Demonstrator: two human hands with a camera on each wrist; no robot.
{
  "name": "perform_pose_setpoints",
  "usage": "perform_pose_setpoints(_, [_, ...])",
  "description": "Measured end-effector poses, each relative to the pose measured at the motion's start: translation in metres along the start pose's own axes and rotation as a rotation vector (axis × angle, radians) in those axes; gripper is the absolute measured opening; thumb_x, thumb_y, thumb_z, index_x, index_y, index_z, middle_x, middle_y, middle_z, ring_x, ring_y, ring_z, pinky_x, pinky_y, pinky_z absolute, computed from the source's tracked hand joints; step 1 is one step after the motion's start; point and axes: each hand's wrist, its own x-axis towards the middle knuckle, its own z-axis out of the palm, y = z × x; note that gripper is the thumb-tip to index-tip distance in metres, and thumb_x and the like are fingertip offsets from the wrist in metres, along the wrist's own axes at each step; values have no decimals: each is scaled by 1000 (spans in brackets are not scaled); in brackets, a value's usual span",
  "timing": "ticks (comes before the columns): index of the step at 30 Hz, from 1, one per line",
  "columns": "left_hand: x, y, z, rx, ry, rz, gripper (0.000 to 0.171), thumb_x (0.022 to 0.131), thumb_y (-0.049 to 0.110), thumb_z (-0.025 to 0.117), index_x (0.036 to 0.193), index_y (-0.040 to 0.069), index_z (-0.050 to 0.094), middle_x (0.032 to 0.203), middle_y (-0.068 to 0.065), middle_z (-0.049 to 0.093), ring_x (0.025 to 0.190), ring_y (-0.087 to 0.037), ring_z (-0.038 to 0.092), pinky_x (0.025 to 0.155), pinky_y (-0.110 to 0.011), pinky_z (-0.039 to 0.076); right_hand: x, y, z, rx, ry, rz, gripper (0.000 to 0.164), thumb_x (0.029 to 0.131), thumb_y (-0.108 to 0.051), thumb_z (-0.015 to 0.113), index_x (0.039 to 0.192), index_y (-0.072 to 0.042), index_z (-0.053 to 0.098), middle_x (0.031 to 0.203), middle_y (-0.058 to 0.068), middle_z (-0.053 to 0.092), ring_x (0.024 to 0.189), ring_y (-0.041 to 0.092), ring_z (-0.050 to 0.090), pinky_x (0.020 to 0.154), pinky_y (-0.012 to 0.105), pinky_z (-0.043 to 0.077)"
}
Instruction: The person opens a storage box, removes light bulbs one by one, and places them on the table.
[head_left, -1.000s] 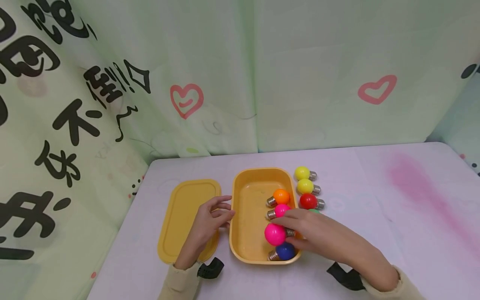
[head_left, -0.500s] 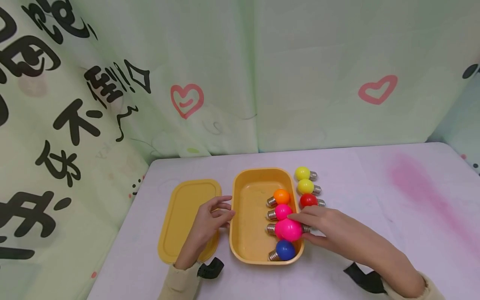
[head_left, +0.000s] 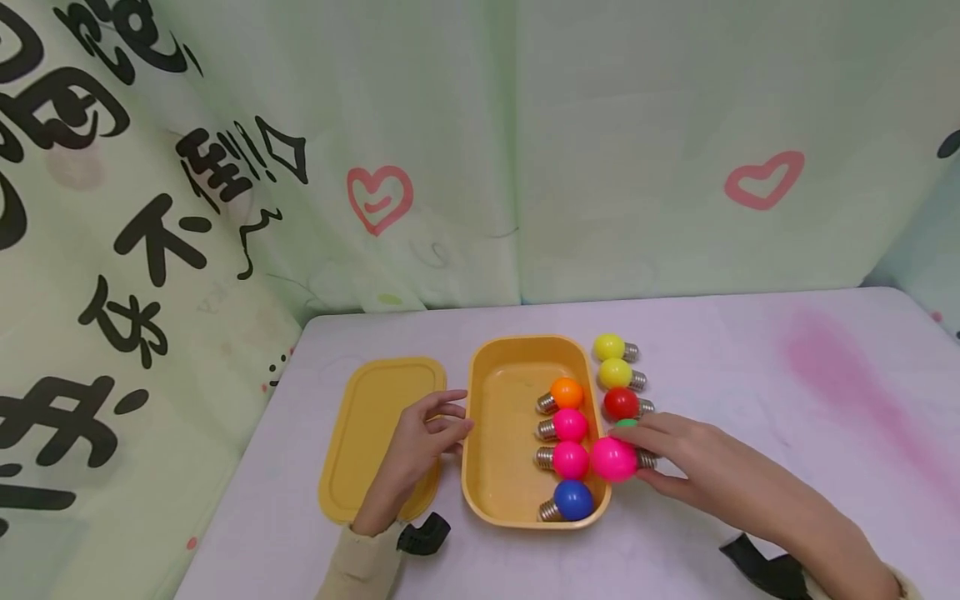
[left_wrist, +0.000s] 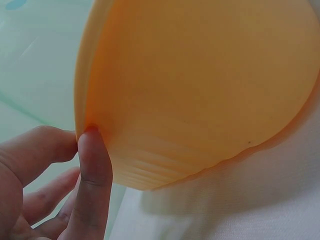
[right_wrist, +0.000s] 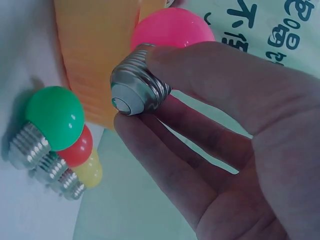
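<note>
Lower right: right hand pinches pink bulb; lift clear. Lower centre: left hand pinches yellow box; brace firmly.

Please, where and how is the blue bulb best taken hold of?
Probably by its metal base, from above and the left: the blue bulb lies on its side, base pointing toward the middle of the container, while its round globe sits close to the right wall.

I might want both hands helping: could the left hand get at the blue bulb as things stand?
Probably yes, if the left hand releases the yellow box: only its rim and bare floor seem to lie between hand and blue bulb.
</note>
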Motion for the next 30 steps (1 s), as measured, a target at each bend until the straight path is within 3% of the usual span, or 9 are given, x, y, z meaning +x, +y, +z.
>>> perform_pose_setpoints(4, [1, 1, 0, -3, 1, 7, 43, 91, 10, 72, 132, 7, 60, 107, -15, 63, 78, -19, 67, 69, -29, 61, -5, 6, 0, -9, 0, 18, 41, 78, -23, 84, 116, -20, 70, 106, -9, 66, 94, 12, 64, 75, 27, 60])
perform_pose_setpoints(14, [-1, 2, 0, -12, 4, 7, 43, 90, 10, 73, 132, 7, 60, 107, -15, 64, 80, -21, 67, 69, -30, 61, -8, 20, 11, 44, -121, 147, 43, 75, -24, 86, 115, -17, 71, 100, -8, 68, 89, 11, 65, 73, 30, 61])
perform_pose_setpoints(23, [-2, 4, -1, -38, -11, 5, 44, 89, 8, 73, 131, 6, 60, 106, -15, 63, 82, -22, 67, 68, -30, 61, -8, 27, 23, 94, -175, 196, 44, 74, -23, 86, 116, -17, 71, 105, -3, 70, 96, 18, 67, 77, 36, 61])
perform_pose_setpoints(30, [-2, 4, -1, -35, -13, -3, 43, 89, 7, 72, 131, 6, 61, 106, -15, 64, 84, -22, 68, 70, -31, 61, -8, 30, 30, 62, -171, 197, 44, 73, -26, 87, 114, -17, 72, 105, -1, 71, 96, 20, 68, 77, 38, 61])
